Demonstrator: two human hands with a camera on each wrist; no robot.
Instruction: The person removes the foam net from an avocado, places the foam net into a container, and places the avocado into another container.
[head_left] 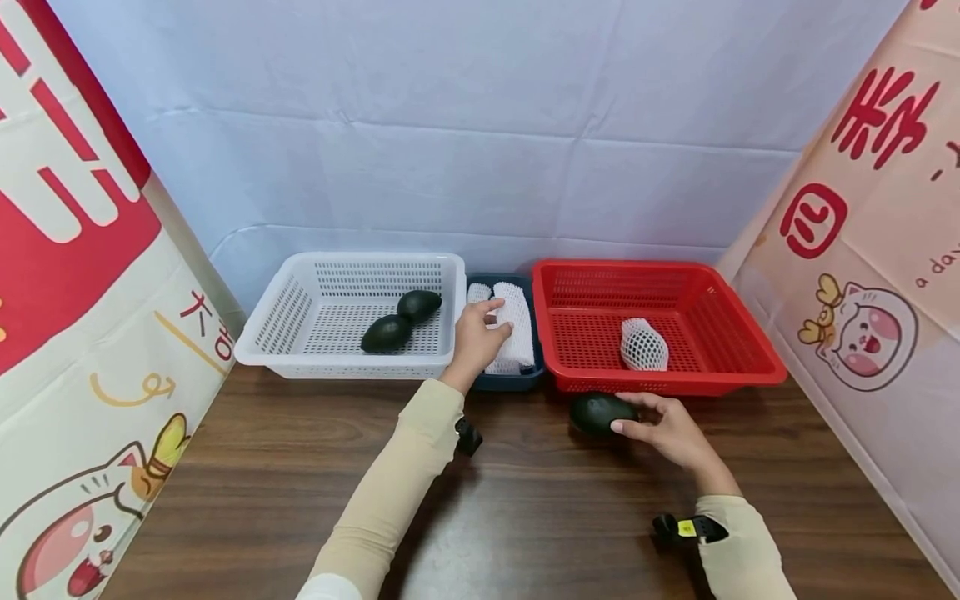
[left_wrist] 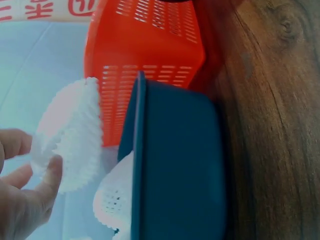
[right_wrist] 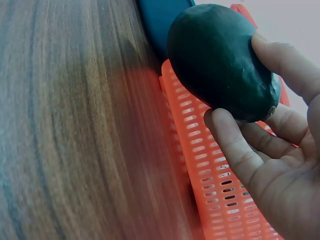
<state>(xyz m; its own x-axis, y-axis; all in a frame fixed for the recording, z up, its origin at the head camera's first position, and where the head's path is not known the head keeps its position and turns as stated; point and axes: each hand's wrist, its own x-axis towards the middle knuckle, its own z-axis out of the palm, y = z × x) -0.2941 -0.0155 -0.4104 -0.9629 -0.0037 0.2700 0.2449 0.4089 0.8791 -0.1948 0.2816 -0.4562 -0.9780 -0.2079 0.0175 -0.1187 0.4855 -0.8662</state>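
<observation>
My left hand (head_left: 478, 337) is over the dark blue basket (head_left: 510, 382), pinching a white foam net sleeve (left_wrist: 75, 135) between thumb and fingers. In the left wrist view the sleeve stands above the basket's rim, and another foam net (left_wrist: 117, 195) lies lower inside. My right hand (head_left: 670, 429) grips a dark green avocado (head_left: 597, 413) by one end, in front of the red basket (head_left: 660, 383). In the right wrist view the thumb lies along one side of the avocado and the fingers support it from the other.
The white basket (head_left: 348, 367) at the left holds two avocados (head_left: 387, 333). Inside the red basket lies an avocado in a white foam net (head_left: 643, 345). All three baskets stand in a row on the wooden table (head_left: 525, 517), before a pale cloth backdrop (head_left: 450, 167).
</observation>
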